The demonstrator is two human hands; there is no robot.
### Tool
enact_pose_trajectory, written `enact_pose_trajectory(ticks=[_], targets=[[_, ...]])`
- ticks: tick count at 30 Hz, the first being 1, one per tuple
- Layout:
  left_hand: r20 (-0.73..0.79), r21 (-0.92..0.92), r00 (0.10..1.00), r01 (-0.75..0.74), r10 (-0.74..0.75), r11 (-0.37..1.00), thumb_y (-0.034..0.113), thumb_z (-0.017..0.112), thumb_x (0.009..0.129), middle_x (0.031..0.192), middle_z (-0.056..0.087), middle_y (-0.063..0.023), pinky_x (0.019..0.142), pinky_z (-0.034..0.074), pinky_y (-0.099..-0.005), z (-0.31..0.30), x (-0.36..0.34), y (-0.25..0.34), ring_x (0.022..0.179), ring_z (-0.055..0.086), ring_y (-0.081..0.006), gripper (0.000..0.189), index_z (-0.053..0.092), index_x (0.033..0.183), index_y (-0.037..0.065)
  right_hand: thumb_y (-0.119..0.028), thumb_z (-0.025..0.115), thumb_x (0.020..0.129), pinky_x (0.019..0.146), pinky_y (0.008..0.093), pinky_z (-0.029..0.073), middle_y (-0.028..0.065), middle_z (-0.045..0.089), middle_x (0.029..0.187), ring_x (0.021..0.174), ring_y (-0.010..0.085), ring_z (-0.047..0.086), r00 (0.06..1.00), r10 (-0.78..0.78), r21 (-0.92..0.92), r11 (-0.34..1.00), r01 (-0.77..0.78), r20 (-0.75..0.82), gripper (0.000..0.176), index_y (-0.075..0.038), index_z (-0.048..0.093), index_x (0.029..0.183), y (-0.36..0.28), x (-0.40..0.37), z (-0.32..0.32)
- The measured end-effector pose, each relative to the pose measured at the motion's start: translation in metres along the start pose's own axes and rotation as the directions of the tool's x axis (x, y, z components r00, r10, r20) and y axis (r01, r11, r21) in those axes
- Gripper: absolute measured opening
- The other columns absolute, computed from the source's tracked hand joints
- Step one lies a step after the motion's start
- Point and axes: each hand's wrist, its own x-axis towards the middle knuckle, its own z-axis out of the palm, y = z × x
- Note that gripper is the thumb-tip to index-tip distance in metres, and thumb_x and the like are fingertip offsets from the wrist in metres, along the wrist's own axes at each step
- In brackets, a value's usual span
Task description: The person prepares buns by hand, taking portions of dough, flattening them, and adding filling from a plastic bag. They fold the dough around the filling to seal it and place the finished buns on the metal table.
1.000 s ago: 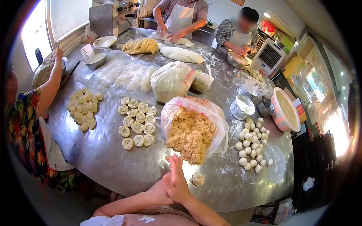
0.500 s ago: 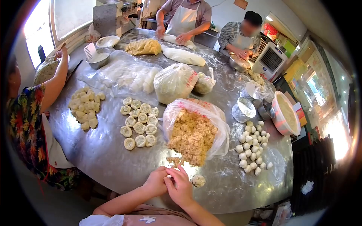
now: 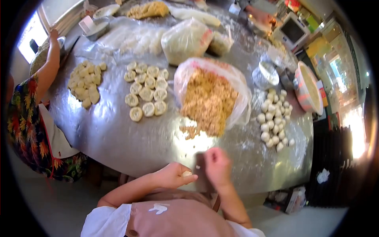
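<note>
My left hand is closed round a small pale piece of dough, which shows between thumb and fingers near the table's front edge. Apart from it, to the right, my right hand is over the steel table with its fingers curled and smeared by motion; what they hold, if anything, does not show. A tiny white scrap lies between the hands. Beyond them, crumbly brown filling spills from an open plastic bag. Rows of filled dough rounds sit left of the bag.
White dough balls lie at the right, below a metal container and a pink-rimmed tub. Cut dough pieces are piled at the left, near another person's arm. A tied bag stands farther back.
My hands have come apart: the right has moved off to the right, over where a dough round lay; the left keeps the dough. The view has tilted down.
</note>
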Motion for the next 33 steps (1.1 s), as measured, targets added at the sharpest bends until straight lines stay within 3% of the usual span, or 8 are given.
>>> enact_pose_trajectory(ticks=[3, 6, 10, 11, 19, 25, 28, 33], targets=[[-0.108, -0.368, 0.958, -0.287, 0.266, 0.884, 0.024, 0.054, 0.097, 0.100, 0.064, -0.0035, 0.071, 0.047, -0.0291, 0.008, 0.002, -0.014, 0.082, 0.055, -0.0099, 0.021, 0.064, 0.101, 0.006, -0.007, 0.062, 0.087, 0.065, 0.0302, 0.050, 0.0101, 0.065, 0.083, 0.071, 0.0211, 0.062, 0.950, 0.170, 0.031, 0.985, -0.168, -0.262, 0.006, -0.003, 0.064, 0.092, 0.026, 0.006, -0.032], [-0.225, -0.698, 0.969, -0.235, 0.104, 0.676, 0.020, 0.052, 0.098, 0.119, 0.058, -0.0036, 0.081, 0.048, -0.0304, 0.002, 0.007, -0.005, 0.097, 0.058, -0.0142, 0.021, 0.059, 0.114, 0.007, -0.005, 0.062, 0.086, 0.064, 0.0307, 0.050, 0.0101, 0.065, 0.083, 0.069, 0.0227, 0.062, 0.928, 0.011, -0.076, 0.996, -0.042, -0.373, 0.008, -0.003, 0.065, 0.093, 0.032, 0.001, -0.033], [-0.238, -0.706, 0.958, -0.283, 0.159, 0.649, 0.029, 0.049, 0.099, 0.094, 0.064, -0.0123, 0.075, 0.051, -0.0337, -0.005, 0.017, -0.013, 0.087, 0.063, -0.0213, 0.031, 0.061, 0.087, 0.003, -0.010, 0.063, 0.085, 0.085, 0.0392, 0.050, 0.0197, 0.061, 0.112, 0.100, 0.0348, 0.061, 0.961, -0.267, -0.340, 0.913, 0.226, -0.078, 0.027, 0.002, 0.061, 0.110, 0.060, -0.014, 0.011], [-0.235, -0.719, 0.954, -0.300, 0.187, 0.627, 0.032, 0.048, 0.099, 0.087, 0.063, -0.0118, 0.072, 0.051, -0.0341, -0.006, 0.017, -0.018, 0.083, 0.062, -0.0221, 0.035, 0.059, 0.081, 0.004, -0.014, 0.064, 0.084, 0.094, 0.0440, 0.045, 0.0227, 0.053, 0.125, 0.114, 0.0398, 0.053, 0.977, -0.214, -0.342, 0.919, 0.194, -0.021, 0.039, 0.003, 0.056, 0.118, 0.062, -0.021, 0.016], [-0.225, -0.789, 0.972, -0.222, 0.067, 0.573, 0.044, 0.042, 0.099, 0.062, 0.050, -0.0073, 0.056, 0.046, -0.0354, 0.007, 0.016, -0.019, 0.064, 0.058, -0.0240, 0.059, 0.041, 0.052, 0.007, -0.018, 0.075, 0.076, 0.081, 0.0393, 0.047, 0.0129, 0.056, 0.105, 0.094, 0.0320, 0.054, 0.956, -0.284, -0.252, 0.933, 0.259, -0.070, 0.034, -0.007, 0.061, 0.106, 0.059, 0.000, 0.015], [-0.313, -0.743, 0.949, -0.275, 0.046, 0.610, 0.040, 0.042, 0.101, 0.059, 0.049, -0.0082, 0.057, 0.046, -0.0352, 0.000, 0.003, -0.014, 0.059, 0.057, -0.0242, 0.058, 0.042, 0.054, 0.006, -0.010, 0.074, 0.077, 0.077, 0.0355, 0.049, 0.0123, 0.057, 0.102, 0.090, 0.0288, 0.057, 0.955, -0.296, -0.150, 0.946, 0.288, -0.033, 0.019, -0.006, 0.064, 0.093, 0.080, -0.021, 0.003], [-0.327, -0.800, 0.945, -0.265, -0.021, 0.539, 0.040, 0.042, 0.101, 0.062, 0.051, -0.0080, 0.061, 0.047, -0.0363, -0.008, 0.007, -0.023, 0.067, 0.059, -0.0244, 0.056, 0.043, 0.055, 0.007, -0.007, 0.071, 0.081, 0.074, 0.0328, 0.050, 0.0124, 0.058, 0.100, 0.087, 0.0266, 0.059, 0.985, -0.063, -0.118, 0.992, 0.045, -0.158, 0.013, -0.006, 0.065, 0.093, 0.079, -0.022, -0.021], [-0.345, -0.875, 0.939, -0.326, 0.012, 0.359, 0.039, 0.044, 0.099, 0.093, 0.060, -0.0106, 0.081, 0.048, -0.0362, -0.005, 0.023, -0.015, 0.094, 0.060, -0.0256, 0.035, 0.054, 0.089, 0.007, -0.009, 0.062, 0.088, 0.082, 0.0354, 0.052, 0.0149, 0.058, 0.110, 0.095, 0.0301, 0.060, 0.838, -0.087, -0.076, 0.996, 0.054, -0.538, 0.020, -0.004, 0.062, 0.108, 0.083, 0.022, -0.068]])
